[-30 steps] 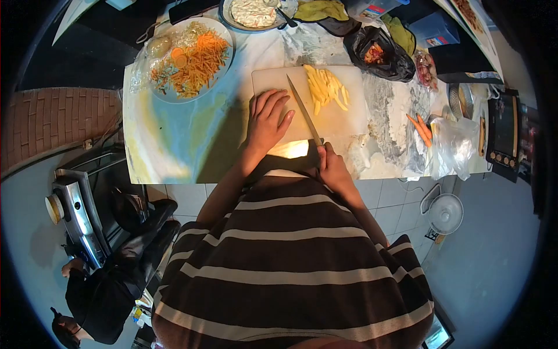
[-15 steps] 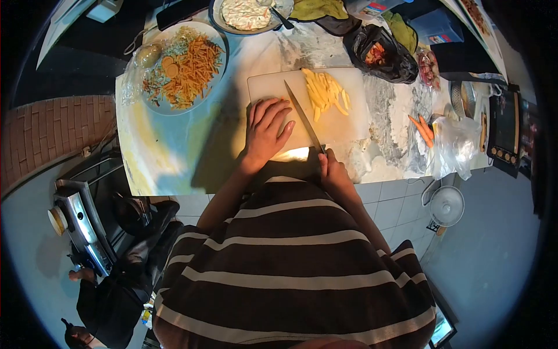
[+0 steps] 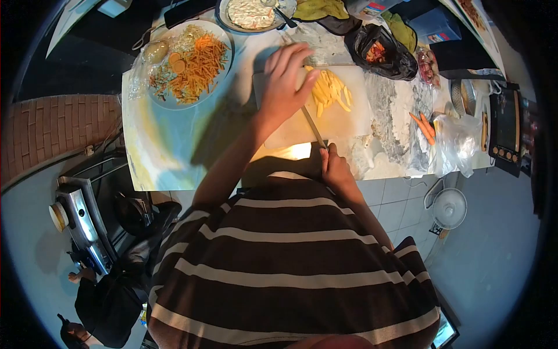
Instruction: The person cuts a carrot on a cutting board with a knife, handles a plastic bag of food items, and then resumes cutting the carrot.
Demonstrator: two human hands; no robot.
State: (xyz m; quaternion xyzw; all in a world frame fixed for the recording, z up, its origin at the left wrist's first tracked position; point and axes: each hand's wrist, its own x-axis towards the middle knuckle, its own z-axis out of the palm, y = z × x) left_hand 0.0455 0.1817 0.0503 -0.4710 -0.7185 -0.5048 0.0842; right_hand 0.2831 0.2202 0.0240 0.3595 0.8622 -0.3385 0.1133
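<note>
My right hand (image 3: 336,167) is wrapped round the handle of a long kitchen knife (image 3: 314,126) at the near edge of the cutting board. The blade points away from me, and its far part is hidden under my left hand. My left hand (image 3: 286,78) reaches over the far left of the white cutting board (image 3: 351,128), its fingers stretched forward and thumb apart, with nothing visible in it. A pile of pale yellow cut strips (image 3: 330,90), like potato sticks, lies on the board just right of my left thumb.
On the left stands a large plate (image 3: 225,70) with shredded orange and pale vegetables. A bowl of creamy mix (image 3: 251,14), a black plastic bag (image 3: 392,61), carrots (image 3: 423,128) and a clear plastic bag (image 3: 459,139) lie around. Another person (image 3: 110,308) is at lower left near a stove.
My left hand has lifted from the left side of the board and moved forward and right, now covering the knife's far end. My right hand stays on the knife handle.
</note>
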